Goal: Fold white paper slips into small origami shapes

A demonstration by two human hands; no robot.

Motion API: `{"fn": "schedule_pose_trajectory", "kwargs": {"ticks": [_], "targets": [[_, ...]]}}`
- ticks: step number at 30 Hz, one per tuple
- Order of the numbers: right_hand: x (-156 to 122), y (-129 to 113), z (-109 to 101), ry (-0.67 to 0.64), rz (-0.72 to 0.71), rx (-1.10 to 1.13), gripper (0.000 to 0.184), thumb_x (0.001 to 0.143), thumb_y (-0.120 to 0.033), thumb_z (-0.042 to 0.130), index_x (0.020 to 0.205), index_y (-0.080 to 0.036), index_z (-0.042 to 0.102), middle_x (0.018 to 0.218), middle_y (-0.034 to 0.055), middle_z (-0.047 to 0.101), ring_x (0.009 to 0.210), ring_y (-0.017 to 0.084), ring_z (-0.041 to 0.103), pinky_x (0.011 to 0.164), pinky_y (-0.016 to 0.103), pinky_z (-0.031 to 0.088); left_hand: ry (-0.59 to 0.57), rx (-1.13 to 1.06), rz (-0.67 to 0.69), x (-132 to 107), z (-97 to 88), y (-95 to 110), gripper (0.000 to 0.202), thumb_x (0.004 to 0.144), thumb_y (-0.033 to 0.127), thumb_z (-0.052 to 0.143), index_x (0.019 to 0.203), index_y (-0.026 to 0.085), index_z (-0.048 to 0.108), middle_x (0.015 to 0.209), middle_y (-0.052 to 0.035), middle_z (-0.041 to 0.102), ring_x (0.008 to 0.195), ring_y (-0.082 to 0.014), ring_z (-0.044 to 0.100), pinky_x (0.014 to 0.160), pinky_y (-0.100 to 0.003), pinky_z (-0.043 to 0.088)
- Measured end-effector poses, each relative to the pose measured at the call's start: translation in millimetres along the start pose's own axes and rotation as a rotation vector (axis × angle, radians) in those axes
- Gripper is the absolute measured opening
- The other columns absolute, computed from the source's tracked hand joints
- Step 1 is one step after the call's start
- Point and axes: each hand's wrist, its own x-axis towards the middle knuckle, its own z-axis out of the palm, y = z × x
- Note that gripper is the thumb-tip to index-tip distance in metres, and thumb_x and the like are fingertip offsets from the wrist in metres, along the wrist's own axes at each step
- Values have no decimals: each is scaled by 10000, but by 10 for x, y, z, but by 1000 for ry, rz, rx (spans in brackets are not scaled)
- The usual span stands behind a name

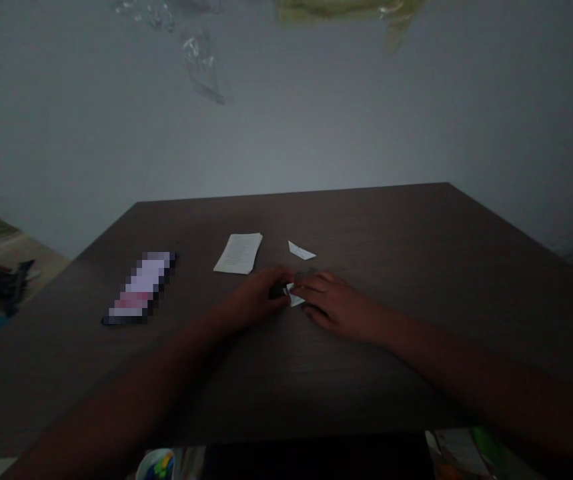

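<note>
Left hand and right hand, nearest: fingers curled inward from either side, touching a small folded white paper between them; pinched or merely touched, not discernible in the dim light. Paper: likely very light, thin, soft at the creases, prone to sliding; best held by the folded edges. Farther out on the dark wood-grain tabletop: white paper scrap at 12 o'clock, printed paper sheet at 11 o'clock, blurred packet at 10 o'clock.

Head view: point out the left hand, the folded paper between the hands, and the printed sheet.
Left hand (256,298): head view, point on the back of the hand.
Folded paper (295,298): head view, point on its visible white edge.
Printed sheet (239,253): head view, point on the sheet's middle.
</note>
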Motion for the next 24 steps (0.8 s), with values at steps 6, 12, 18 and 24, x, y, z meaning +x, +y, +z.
{"fn": "schedule_pose_trajectory", "kwargs": {"ticks": [6, 12, 18, 24], "targets": [[-23, -3, 21, -54, 29, -36, 543, 1276, -322, 806, 1817, -304, 772, 1791, 175, 801, 1605, 409, 736, 1377, 682, 629, -125, 58, 58, -24, -189, -8, 414, 1072, 266, 885, 1482, 259, 826, 1572, -112, 881, 1463, -338, 843, 1348, -501, 687], [-19, -70, -20, -68, 44, -31, 538, 1267, -360, 826, 1803, -328, 795, 1825, 161, 792, 1631, 438, 724, 1354, 695, 654, -156, 109, 112, 7, -325, -115, 187, 1144, 285, 781, 1278, 225, 896, 1461, -118, 842, 1274, -325, 857, 1196, -492, 724], [17, -102, -39, -74, 43, -32, 536, 1259, -376, 847, 1791, -327, 802, 1832, 160, 793, 1623, 459, 730, 1321, 716, 682, -193, 115, 126, 65, -358, -158, 183, 1166, 257, 778, 1225, 251, 951, 1384, -103, 874, 1233, -309, 884, 1165, -456, 727], [11, -98, -31, -59, 59, -24, 505, 1252, -396, 872, 1753, -348, 824, 1810, 152, 808, 1602, 452, 746, 1307, 705, 691, -172, 159, 129, 71, -332, -130, 253, 1176, 118, 730, 1186, 222, 960, 1375, -105, 885, 1250, -292, 884, 1213, -446, 699]]}}
